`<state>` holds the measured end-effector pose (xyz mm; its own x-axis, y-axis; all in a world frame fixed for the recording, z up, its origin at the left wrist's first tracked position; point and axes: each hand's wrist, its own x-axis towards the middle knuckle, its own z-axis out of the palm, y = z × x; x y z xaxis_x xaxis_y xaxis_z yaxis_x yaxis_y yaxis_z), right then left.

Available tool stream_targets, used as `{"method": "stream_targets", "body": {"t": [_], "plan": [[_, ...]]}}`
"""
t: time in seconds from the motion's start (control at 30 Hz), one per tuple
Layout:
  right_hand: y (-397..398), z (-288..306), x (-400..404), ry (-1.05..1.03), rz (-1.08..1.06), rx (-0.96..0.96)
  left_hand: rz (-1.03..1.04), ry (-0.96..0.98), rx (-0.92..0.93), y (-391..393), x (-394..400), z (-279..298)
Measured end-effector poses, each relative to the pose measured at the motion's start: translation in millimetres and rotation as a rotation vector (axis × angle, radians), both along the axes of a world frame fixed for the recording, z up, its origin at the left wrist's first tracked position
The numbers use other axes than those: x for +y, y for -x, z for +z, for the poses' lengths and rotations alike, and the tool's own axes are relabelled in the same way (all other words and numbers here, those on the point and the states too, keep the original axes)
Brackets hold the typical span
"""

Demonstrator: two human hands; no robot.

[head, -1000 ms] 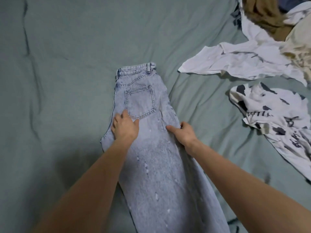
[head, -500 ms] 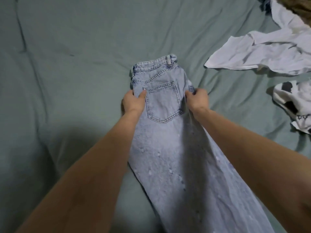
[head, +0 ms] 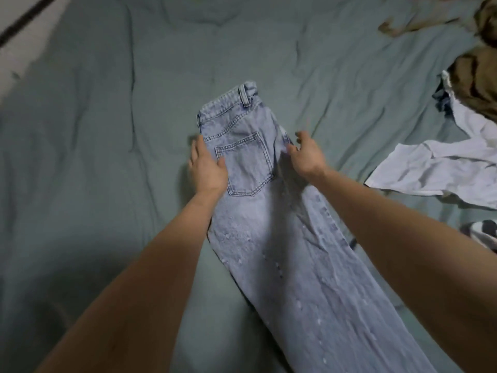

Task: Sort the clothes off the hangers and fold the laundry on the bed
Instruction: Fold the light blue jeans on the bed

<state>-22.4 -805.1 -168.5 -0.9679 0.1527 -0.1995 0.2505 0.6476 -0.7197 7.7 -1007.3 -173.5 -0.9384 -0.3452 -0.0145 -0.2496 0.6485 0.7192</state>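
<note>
Your left hand (head: 208, 168) lies open, fingers straight, on the left edge of the jeans (head: 271, 227); they stretch between your hands on the bed (head: 94, 157). Your right hand (head: 308, 154) hovers loosely open at their right edge.

pale floor strip (head: 18, 53), dark cord (head: 25, 18) across it

jeans (head: 282, 238) mid-bed (head: 107, 157) | hands flank pocket (head: 246, 168) | shirt (head: 435, 168) right of jeans
</note>
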Motion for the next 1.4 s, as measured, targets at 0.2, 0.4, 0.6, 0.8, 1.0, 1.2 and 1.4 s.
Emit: {"method": "stream_targets", "body": {"t": [0.2,0.4,0.6,0.8,1.0,1.2,1.4], "plan": [[-121.0,-55.9,55.2,-0.024,-0.048,-0.241,-0.569,0.228,-0.146,-84.1,40.7,-52.4],[-246.3,-60.3,135.2,-0.145,-0.064,-0.325,-1.037,0.221,-0.1,-152.6,129.3,-64.5],[-343.3,-59.8,184.2,-0.18,0.0,-0.521,-1.37,0.386,-0.087,-192.3,210.1,-70.8],[-405.0,-48.4,197.1,-0.107,-0.054,-0.372,-1.692,0.557,-0.069,-240.1,262.1,-69.5],[-472.5,-40.9,202.8,-0.113,0.041,-0.348,-1.658,0.507,0.171,-269.3,238.9,-65.0],[-534.4,-15.9,206.6,-0.332,0.1,-0.241,-1.764,0.728,0.139,-309.6,234.0,-30.6],[-579.7,-9.1,168.2,-0.634,0.105,0.113,-1.615,0.769,0.223,-334.6,221.4,-8.5]]}}
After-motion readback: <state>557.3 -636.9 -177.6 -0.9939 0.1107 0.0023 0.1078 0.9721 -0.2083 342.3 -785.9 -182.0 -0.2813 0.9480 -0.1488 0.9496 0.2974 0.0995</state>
